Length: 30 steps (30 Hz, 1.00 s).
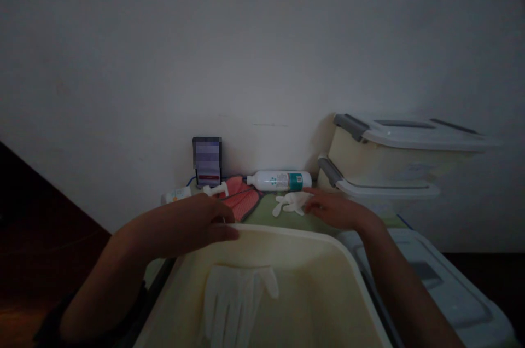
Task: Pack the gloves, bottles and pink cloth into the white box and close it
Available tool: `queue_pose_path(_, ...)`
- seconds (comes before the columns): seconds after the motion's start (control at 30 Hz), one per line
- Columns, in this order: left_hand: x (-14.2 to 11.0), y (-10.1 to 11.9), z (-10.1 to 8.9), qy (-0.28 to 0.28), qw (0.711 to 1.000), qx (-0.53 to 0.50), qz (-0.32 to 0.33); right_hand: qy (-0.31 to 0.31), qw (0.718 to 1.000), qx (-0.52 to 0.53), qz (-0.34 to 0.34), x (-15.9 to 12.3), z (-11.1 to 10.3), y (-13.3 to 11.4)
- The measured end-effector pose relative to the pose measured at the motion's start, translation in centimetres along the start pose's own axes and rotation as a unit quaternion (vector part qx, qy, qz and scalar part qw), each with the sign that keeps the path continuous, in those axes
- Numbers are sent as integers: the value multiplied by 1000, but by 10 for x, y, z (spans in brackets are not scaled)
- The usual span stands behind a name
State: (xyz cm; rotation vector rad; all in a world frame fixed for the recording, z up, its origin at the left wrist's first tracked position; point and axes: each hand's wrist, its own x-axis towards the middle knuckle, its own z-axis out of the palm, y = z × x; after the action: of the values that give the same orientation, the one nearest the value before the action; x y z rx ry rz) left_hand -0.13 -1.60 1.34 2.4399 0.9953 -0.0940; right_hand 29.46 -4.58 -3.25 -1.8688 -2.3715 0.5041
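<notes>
Touching white glove beside bottle, label unreadable.

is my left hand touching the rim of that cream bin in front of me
Touching. In the head view, the left hand straddles the far rim of the cream bin, thumb on the inner side, fingers beyond.

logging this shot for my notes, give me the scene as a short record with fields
left hand: at the far rim of the cream tub
right hand: fingers at a crumpled white glove
inside tub: another white glove, lying flatter
behind tub: white bottle on its side, pump bottle also lying down, red mesh item
against wall: upright phone or tablet, screen unreadable
right side: two stacked lidded boxes
light: dim
</notes>
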Motion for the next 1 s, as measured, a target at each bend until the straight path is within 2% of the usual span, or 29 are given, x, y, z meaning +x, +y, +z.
queue_pose_path(0.13, 2, -1, 0, -4, 1000, -7, -4, -36, 999, -10, -1, 12, 13, 16)
queue_pose_path(0.3, 3, -2, 1, -11, 1000, -1, -10, -45, 999, -8, -14, 23, 27, 27)
queue_pose_path(0.4, 2, -1, 1, -13, 1000, 0, -12, -34, 999, 3, -28, 22, 26, 25)
queue_pose_path(0.5, 2, 1, 1, 3, 1000, 15, -6, -10, 999, 18, -49, 14, 16, 19)
queue_pose_path(0.73, 7, 1, 1, 37, 999, 30, -8, 96, 989, 76, -81, -13, -14, 7)
queue_pose_path(0.9, 13, 1, 1, 44, 997, 55, -15, 230, 950, 175, -122, -24, -28, -7)
queue_pose_path(1.0, 20, 3, 2, 67, 994, 86, -12, 300, 924, 202, -122, -27, -34, -16)
